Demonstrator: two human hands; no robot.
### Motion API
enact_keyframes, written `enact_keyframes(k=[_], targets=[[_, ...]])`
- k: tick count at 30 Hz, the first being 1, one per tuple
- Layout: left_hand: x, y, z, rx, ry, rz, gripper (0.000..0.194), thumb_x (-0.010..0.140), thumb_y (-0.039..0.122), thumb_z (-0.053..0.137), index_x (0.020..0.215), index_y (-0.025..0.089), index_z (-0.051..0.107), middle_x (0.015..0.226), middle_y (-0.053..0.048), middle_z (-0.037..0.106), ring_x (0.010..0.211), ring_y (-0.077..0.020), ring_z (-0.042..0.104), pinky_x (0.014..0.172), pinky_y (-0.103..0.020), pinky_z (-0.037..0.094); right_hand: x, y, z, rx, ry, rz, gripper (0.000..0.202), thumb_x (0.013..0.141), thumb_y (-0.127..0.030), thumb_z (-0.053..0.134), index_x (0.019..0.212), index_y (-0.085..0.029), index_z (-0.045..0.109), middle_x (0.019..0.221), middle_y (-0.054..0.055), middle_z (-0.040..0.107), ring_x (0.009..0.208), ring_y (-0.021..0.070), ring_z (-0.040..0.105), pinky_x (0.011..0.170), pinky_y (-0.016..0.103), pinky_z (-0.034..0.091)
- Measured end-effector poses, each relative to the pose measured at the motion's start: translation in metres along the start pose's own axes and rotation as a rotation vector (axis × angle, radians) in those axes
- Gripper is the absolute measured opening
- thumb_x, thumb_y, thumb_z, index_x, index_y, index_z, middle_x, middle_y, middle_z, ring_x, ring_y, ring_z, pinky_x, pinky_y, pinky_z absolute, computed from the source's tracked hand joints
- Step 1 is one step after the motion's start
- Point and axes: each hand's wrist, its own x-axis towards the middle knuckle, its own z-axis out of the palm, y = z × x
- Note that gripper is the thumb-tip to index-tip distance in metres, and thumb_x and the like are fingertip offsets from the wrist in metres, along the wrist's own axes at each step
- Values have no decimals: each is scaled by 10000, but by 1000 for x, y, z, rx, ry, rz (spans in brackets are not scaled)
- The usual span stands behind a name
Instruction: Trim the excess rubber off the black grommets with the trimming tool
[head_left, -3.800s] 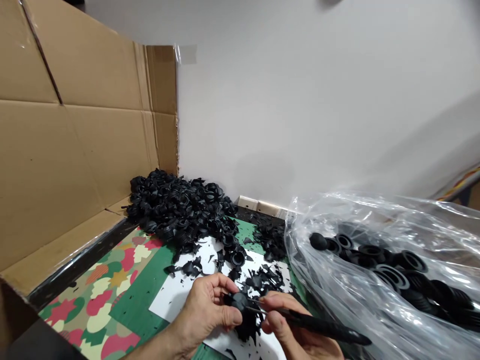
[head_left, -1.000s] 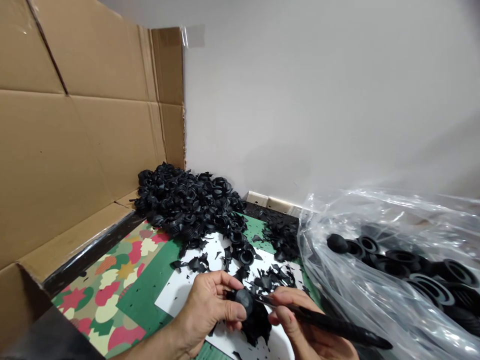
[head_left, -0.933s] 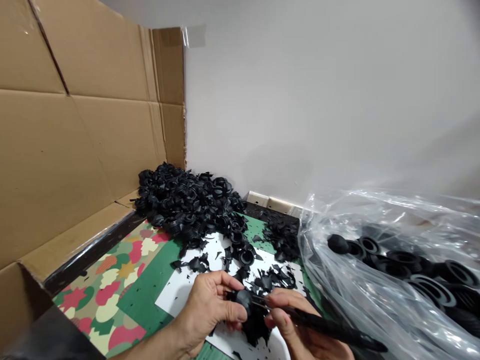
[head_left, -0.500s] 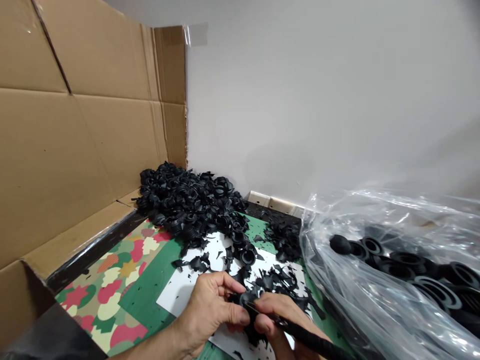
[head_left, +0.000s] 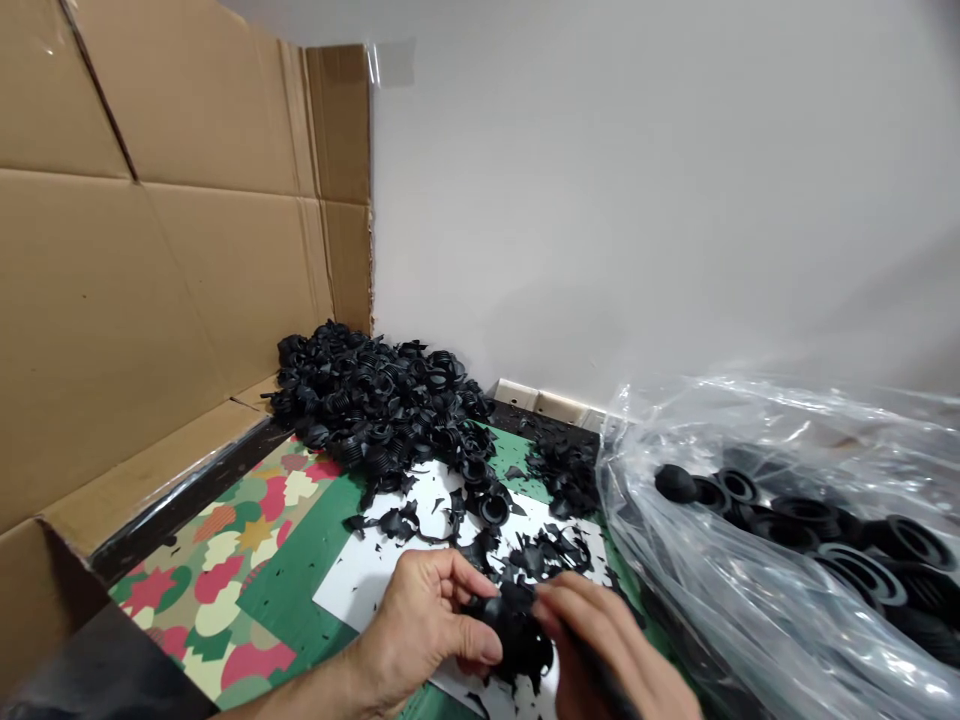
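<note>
Just in front of the white sheet (head_left: 352, 590), the left hand (head_left: 420, 625) pinches a black rubber part (head_left: 504, 622) between thumb and fingers. The right hand (head_left: 611, 650) has moved in over it since half a second ago, its fingers now covering the dark tool, so only a blurred stretch shows; its grip reads as clenched around the handle. The part's axis cannot be told. Behind the sheet lies the black pile (head_left: 375, 410); right of it, the clear bag (head_left: 750, 560).

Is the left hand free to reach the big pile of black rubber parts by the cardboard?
Probably not right now: the left hand is closed on a black rubber part. The path over the white sheet to the pile looks unobstructed, though.
</note>
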Motion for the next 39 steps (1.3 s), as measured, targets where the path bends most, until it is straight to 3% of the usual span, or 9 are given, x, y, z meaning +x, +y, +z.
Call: enact_keyframes(k=[5, 10, 13, 19, 22, 28, 31, 35, 39], targets=[[0, 4, 1, -3, 8, -26, 293, 412, 48, 773, 666, 123, 647, 520, 27, 656, 353, -99, 550, 363, -202, 441, 2, 26, -2, 227, 84, 161, 48, 878, -221, 586, 879, -230, 633, 816, 31, 671, 757, 171, 637, 724, 274, 465], [1, 4, -2, -21, 18, -11, 306, 419, 64, 790, 680, 123, 641, 527, 23, 657, 352, -101, 557, 354, -194, 426, -3, 17, -1, 309, 99, 674, 263, 797, -477, 633, 812, -217, 672, 859, 66, 658, 850, 257, 605, 832, 383, 412], [3, 2, -3, -24, 7, 5, 318, 421, 83, 811, 684, 125, 637, 531, 22, 653, 353, -99, 554, 362, -200, 436, -1, 10, -2, 394, 67, 775, 320, 755, -531, 642, 807, -218, 678, 848, 59, 649, 873, 267, 582, 875, 401, 374], [6, 0, -8, -111, -35, 49, 382, 478, 245, 870, 762, 123, 646, 607, 7, 641, 421, -90, 576, 398, -180, 442, 8, 9, -2, 868, 42, 910, 238, 799, -463, 627, 739, -234, 610, 776, -1, 606, 738, 171, 554, 672, 266, 438], [6, 2, -9, -158, -54, 13, 408, 502, 291, 873, 790, 134, 630, 647, 13, 624, 437, -95, 596, 416, -185, 447, 7, 6, 2, 863, -35, 1008, 273, 799, -475, 620, 863, -212, 644, 678, -5, 599, 537, 136, 506, 510, 252, 401], [8, 3, -7, -168, -139, 13, 387, 541, 298, 855, 779, 143, 593, 672, 0, 617, 481, -103, 599, 475, -205, 459, 2, -9, 24, 712, -120, 666, 122, 791, -290, 607, 834, -233, 705, 822, 33, 648, 758, 195, 599, 676, 278, 455], [5, 5, -6, -42, -166, 29, 379, 590, 373, 817, 791, 161, 576, 674, -14, 622, 494, -128, 590, 457, -215, 430, -1, -6, 32, 642, -157, 614, 120, 800, -220, 575, 740, -227, 679, 697, -6, 592, 645, 159, 568, 599, 243, 436], [-3, 12, -3, 363, -37, 316, 339, 613, 255, 806, 918, 198, 668, 857, -45, 654, 651, -156, 567, 556, -236, 433, -3, 4, 31, 563, -204, 526, 170, 822, -220, 545, 660, -212, 597, 610, -32, 535, 551, 135, 526, 506, 215, 406], [-9, 14, 0, 705, -47, 456, 153, 655, 120, 725, 774, 214, 744, 804, -34, 661, 750, -205, 580, 660, -262, 428, 3, 0, 29, 484, -263, 435, 213, 815, -206, 482, 603, -217, 484, 578, -36, 499, 512, 130, 498, 481, 210, 396]])
